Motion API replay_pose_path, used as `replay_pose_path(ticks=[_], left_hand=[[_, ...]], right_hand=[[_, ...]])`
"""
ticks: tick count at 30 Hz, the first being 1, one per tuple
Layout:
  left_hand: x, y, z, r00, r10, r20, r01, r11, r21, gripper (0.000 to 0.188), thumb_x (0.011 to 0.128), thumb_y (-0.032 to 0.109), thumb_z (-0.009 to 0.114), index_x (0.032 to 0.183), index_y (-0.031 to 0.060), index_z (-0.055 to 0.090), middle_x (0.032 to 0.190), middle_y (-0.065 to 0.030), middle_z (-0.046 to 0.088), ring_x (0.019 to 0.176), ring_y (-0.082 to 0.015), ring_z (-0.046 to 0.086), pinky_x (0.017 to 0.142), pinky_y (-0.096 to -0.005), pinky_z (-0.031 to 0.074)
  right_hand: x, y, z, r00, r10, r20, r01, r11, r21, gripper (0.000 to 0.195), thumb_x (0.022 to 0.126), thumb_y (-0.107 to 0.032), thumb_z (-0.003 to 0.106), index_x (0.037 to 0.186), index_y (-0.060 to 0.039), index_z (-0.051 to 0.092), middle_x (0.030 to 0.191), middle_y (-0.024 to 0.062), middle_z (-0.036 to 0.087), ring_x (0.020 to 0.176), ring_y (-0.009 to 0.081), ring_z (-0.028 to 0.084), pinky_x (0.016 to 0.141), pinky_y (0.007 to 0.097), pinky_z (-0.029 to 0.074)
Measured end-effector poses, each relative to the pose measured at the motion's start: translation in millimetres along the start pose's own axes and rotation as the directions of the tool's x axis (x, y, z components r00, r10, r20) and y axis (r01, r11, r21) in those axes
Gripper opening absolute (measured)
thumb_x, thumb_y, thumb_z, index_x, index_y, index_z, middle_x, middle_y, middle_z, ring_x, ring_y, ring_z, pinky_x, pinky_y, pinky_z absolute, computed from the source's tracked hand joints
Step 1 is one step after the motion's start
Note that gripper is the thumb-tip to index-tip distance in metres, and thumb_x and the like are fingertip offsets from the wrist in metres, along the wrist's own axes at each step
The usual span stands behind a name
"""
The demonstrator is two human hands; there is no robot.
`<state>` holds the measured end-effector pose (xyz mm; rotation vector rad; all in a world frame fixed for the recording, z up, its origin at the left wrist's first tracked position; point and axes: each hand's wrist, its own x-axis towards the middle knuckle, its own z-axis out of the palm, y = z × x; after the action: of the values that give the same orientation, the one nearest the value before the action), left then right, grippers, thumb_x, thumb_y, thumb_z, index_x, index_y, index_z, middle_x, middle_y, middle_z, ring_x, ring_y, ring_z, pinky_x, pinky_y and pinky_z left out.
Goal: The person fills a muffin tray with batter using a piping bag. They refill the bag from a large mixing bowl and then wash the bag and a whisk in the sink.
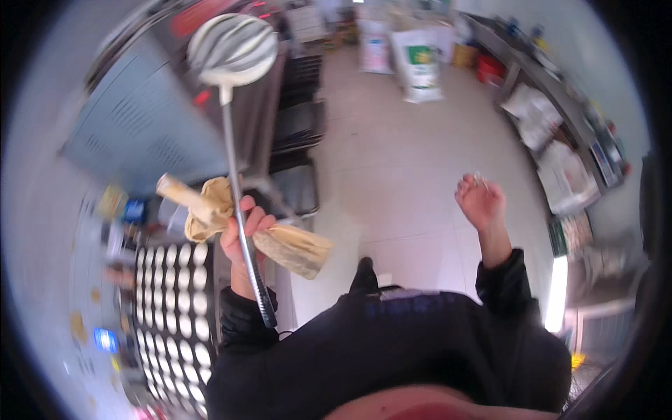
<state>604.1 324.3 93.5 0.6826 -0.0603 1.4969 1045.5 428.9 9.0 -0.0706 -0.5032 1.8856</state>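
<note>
My left hand (244, 231) is closed around the metal shaft of a long-handled tool (231, 142). Its round head (232, 50) is white with grey stripes and points away from me; the dark grip end lies near my sleeve. The same hand clasps a bundle of tan cloth (294, 249), stained dark on one side, that sticks out both ways from my fingers. Whether the bundle is a pair of gloves is not clear. My right hand (482, 202) is raised over the floor on the right, blurred, with its fingers bent; whether it holds something small is unclear.
Rows of white rounds lie on a dark tray (176, 315) at left. Dark trays (294, 121) are stacked beside a grey metal cabinet (142, 121). Sacks (420, 65) stand on the tiled floor (388, 157) ahead. A metal shelf unit (530, 89) with white bags lines the right wall.
</note>
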Motion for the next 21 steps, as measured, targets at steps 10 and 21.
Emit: replay_pose_path(ticks=[10,21], left_hand=[[348,-105,-167,0.936,-0.127,0.328,0.258,0.882,-0.394,0.065,0.095,0.011,0.049,0.15,0.0164,0.014,0.113,-0.0005,0.058,0.074,-0.0071,0.052,0.077,-0.0271,0.043],[723,-265,-298,0.945,-0.094,0.314,0.143,0.98,-0.136,0.06,0.095,0.011,0.049,0.147,0.015,0.02,0.108,-0.0002,0.054,0.081,-0.0103,0.049,0.082,-0.0292,0.04]], right_hand=[[54,-166,-64,0.645,-0.61,-0.459,0.555,0.788,-0.266,0.019,0.08,-0.017,0.053,0.091,-0.0034,0.059,0.093,0.0143,0.06,0.085,0.0263,0.055,0.077,0.0368,0.045],[246,-417,-286,0.384,-0.792,-0.474,0.738,0.572,-0.358,0.019,0.081,-0.019,0.051,0.09,-0.0045,0.058,0.085,0.0092,0.057,0.079,0.0234,0.053,0.073,0.0344,0.044]])
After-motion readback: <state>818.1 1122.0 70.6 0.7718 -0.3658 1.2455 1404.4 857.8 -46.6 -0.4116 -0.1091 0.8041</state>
